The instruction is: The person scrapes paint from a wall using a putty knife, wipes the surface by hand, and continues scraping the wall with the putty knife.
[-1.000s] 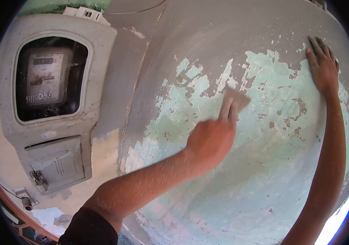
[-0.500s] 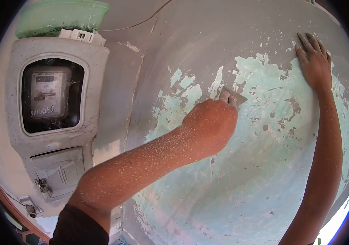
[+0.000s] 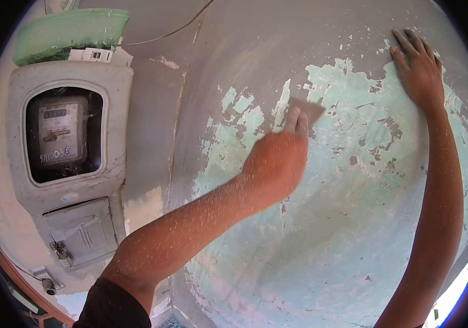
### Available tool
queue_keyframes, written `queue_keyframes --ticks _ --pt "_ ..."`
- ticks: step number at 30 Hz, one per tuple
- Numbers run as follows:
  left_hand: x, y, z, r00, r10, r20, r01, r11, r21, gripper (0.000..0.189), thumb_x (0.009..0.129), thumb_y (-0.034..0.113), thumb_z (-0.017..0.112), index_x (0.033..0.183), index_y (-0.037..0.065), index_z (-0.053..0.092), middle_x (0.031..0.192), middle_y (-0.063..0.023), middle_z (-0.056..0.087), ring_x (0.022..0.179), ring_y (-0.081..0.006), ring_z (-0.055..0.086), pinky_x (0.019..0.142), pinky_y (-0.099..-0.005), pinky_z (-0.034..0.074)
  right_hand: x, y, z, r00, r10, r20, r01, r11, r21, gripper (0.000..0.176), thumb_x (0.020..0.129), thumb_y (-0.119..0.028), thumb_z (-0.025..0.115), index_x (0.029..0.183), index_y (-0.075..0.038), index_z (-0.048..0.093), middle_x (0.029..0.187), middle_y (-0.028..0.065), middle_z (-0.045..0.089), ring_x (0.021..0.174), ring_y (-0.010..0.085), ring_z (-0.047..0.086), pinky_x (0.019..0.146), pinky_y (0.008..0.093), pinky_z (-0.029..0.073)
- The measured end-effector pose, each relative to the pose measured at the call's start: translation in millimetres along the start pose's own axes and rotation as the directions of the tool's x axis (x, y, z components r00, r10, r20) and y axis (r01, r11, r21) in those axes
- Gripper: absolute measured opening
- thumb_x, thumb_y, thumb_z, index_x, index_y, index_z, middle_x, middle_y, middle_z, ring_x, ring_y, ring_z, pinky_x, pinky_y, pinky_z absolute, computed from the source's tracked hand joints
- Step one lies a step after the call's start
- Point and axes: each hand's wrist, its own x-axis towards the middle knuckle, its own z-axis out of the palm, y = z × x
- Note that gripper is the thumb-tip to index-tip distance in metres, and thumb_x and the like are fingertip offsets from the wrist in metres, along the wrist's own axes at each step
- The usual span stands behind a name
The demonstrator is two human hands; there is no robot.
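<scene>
My left hand (image 3: 278,156), dusted with pale specks, reaches in from the lower left and is closed on a flat scraper (image 3: 309,111). Two fingers lie stretched along the blade, which is against the wall where grey surface meets flaking light-green paint (image 3: 349,90). The handle is hidden by the hand. At the upper right, my right hand (image 3: 421,74) lies on the wall with its fingers spread and nothing in it, across the border of grey and green.
An electric meter in a grey box (image 3: 72,188) hangs at the left, a green basin (image 3: 72,34) above it. A thin cable (image 3: 176,30) runs along the upper wall. Near the lower left is a small pipe end (image 3: 49,285). Bright light shows at the lower right edge.
The view has shifted slightly. My left hand and the scraper have moved a little up and left on the wall, with the fingers more extended. My right hand stays at the same wall spot.
</scene>
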Motion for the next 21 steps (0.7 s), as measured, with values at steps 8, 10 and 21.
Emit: queue_keyframes --ticks 8,10,21 --pt "26.6 -16.3 -9.8 0.996 0.066 -0.064 -0.069 0.996 -0.051 0.073 0.083 -0.011 0.059 0.153 -0.017 0.04 0.161 -0.0363 0.042 0.106 -0.0496 0.073 0.099 -0.0507 0.06 -2.6 -3.3 -7.3 1.0 0.008 -0.002 -0.008 1.0 0.027 0.053 0.11 -0.049 0.05 0.16 -0.033 0.053 0.168 0.0024 0.046 0.158 0.0271 0.038 0.13 0.0564 0.027" --pt "4.5 -5.0 -6.2 0.999 0.047 -0.018 -0.048 0.998 -0.04 0.073 0.083 -0.011 0.059 0.153 -0.017 0.04 0.161 -0.0369 0.042 0.106 -0.0492 0.073 0.1 -0.0507 0.06 -0.2 -1.0 -3.1 1.0 -0.002 -0.016 0.002 0.999 0.034 0.052 0.11 -0.049 0.051 0.159 -0.032 0.054 0.167 0.0026 0.047 0.157 0.0273 0.038 0.13 0.0558 0.027" --pt "45.1 -4.0 -32.6 0.998 -0.006 0.066 0.006 1.0 0.005 0.042 0.091 -0.003 0.062 0.13 -0.018 0.055 0.144 -0.038 0.055 0.101 -0.0454 0.075 0.089 -0.0493 0.063 -2.5 -3.3 -10.7 1.0 0.002 0.012 -0.003 0.999 0.045 0.053 0.11 -0.048 0.052 0.159 -0.031 0.054 0.167 0.0031 0.047 0.156 0.0284 0.039 0.129 0.0553 0.027"
